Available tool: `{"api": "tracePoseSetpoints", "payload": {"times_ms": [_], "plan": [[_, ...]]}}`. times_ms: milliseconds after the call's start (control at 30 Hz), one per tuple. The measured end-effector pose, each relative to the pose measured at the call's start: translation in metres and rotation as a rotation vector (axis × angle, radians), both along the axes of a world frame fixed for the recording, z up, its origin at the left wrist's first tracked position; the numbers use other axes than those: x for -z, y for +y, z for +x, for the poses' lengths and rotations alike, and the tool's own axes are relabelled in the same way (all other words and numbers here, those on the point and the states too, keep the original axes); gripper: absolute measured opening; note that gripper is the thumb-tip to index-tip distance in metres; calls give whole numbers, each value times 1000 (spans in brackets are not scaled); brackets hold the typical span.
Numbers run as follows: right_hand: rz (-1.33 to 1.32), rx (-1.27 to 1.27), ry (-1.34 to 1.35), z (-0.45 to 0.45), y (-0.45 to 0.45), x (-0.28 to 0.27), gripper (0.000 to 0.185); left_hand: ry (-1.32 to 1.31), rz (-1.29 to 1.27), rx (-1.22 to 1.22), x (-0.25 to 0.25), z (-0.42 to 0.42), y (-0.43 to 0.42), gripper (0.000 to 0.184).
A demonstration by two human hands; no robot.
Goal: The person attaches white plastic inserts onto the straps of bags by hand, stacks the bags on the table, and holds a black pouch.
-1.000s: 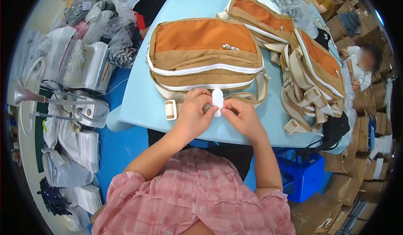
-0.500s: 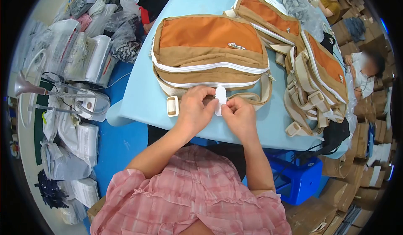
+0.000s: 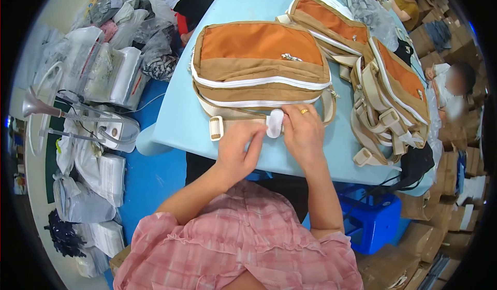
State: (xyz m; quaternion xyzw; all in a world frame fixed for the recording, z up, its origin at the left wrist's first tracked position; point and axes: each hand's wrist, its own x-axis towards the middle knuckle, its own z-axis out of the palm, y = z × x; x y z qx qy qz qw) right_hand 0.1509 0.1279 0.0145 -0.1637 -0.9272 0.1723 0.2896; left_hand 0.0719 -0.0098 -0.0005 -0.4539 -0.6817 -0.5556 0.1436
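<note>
Between my hands, just in front of a tan and orange bag (image 3: 259, 44), is a small white rounded piece (image 3: 275, 124), smooth and flat-looking. My right hand (image 3: 304, 134), with a ring on one finger, grips it between thumb and fingers. My left hand (image 3: 239, 147) is closed, its thumb and fingertips pinched at the piece's left edge. The bag lies on the table with its white zippers toward me. Its beige strap (image 3: 243, 115) runs behind my left fingers to a cream buckle (image 3: 216, 128) at the left.
Two similar bags (image 3: 331, 23) (image 3: 396, 90) lie at the right of the light blue table (image 3: 176, 119). A blue stool (image 3: 370, 220) stands below its right edge. Plastic-wrapped goods and a steamer (image 3: 116, 132) are at the left. Other people sit around the table; cartons fill the right.
The white piece has turned and now shows a smooth, rounded face. My right hand has moved up and rolled over it, while my left hand has shifted slightly lower.
</note>
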Motion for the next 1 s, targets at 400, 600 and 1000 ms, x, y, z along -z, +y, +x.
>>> {"api": "tracePoseSetpoints", "payload": {"times_ms": [400, 600, 1000], "plan": [[-188, -413, -118, 12, 22, -8, 21, -1654, -58, 482, -2, 25, -6, 33], [-922, -355, 25, 8, 14, -8, 14, -1289, -34, 291, -6, 26, -10, 19], [-590, -135, 179, 11, 1, 18, 12, 19, -377, 212, 5, -23, 7, 34]]}}
